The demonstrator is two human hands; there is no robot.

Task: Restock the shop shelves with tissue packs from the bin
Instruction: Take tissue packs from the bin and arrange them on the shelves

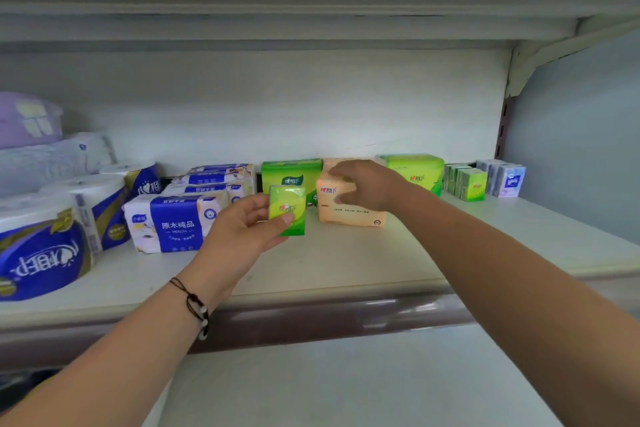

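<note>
The left hand (242, 232) is pinching a small green tissue pack (287, 210) upright above the shelf (346, 263). The right hand (367, 187) is gripping the orange tissue pack (346, 208) just beside it on the shelf, fingers curled over its top. Seating the orange pack squarely between the larger green packs (291, 177) first seems best, before setting the small one down.

1. The right hand (363, 189) covers part of the orange tissue pack (349, 208).
2. The toilet roll pack (38, 253) is cut off by the left edge.
3. The small print on the blue tissue pack (173, 224) is too blurred to read.
</note>
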